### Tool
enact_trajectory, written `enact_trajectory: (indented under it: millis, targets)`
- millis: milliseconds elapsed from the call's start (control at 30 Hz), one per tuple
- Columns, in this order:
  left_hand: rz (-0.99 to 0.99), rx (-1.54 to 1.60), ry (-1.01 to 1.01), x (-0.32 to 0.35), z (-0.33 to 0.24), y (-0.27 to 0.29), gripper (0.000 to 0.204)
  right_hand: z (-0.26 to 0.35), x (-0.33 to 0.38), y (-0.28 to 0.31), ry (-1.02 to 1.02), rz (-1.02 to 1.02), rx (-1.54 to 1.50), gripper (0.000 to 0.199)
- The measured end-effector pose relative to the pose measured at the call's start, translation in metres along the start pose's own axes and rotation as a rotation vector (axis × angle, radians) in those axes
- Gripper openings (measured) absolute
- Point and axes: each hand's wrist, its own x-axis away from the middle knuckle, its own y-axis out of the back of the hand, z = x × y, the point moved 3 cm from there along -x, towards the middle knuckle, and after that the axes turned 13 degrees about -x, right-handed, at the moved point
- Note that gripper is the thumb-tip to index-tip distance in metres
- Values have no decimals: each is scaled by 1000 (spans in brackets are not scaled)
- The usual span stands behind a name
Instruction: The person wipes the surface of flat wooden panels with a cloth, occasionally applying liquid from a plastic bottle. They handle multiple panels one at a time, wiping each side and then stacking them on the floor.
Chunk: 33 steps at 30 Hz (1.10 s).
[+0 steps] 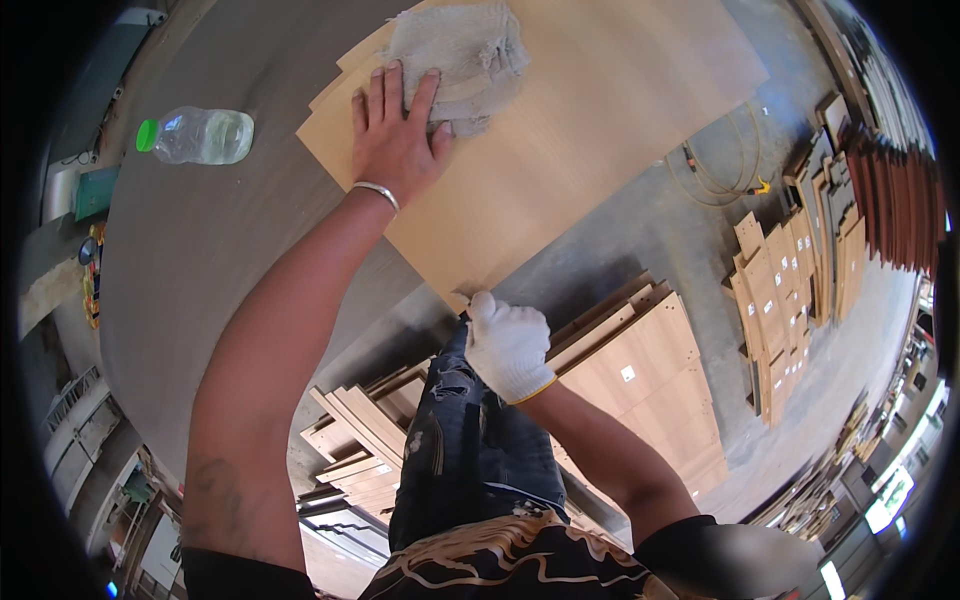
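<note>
My bare left hand (393,135) lies flat, fingers spread, on a stack of light wooden panels (580,120) that rests on a grey table (210,260). Its fingertips touch a crumpled grey cloth (462,55) lying on the panels. A metal bangle circles that wrist. My right hand (508,345), in a white work glove, is closed on the near corner edge of the panels; whether it also holds a small tool there I cannot tell.
A clear plastic bottle with a green cap (200,135) lies on the table to the left. Stacks of cut wooden boards (640,370) sit on the floor below, more boards (790,290) to the right, and a yellow hose (725,170) coils on the concrete.
</note>
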Motion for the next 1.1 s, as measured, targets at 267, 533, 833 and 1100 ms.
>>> enact_trajectory:
  millis: [267, 533, 833, 1100]
  targets:
    - [14, 68, 15, 0, -4, 4, 66, 20, 105, -65, -91, 204, -271, 18]
    - [8, 99, 31, 2, -2, 7, 65, -9, 6, 22, -87, -221, -269, 18]
    - [-15, 101, 33, 0, -4, 9, 63, -8, 5, 8, 11, -159, -120, 20]
    - [32, 139, 15, -1, 0, 14, 73, -16, 0, 18, 13, -132, -163, 22]
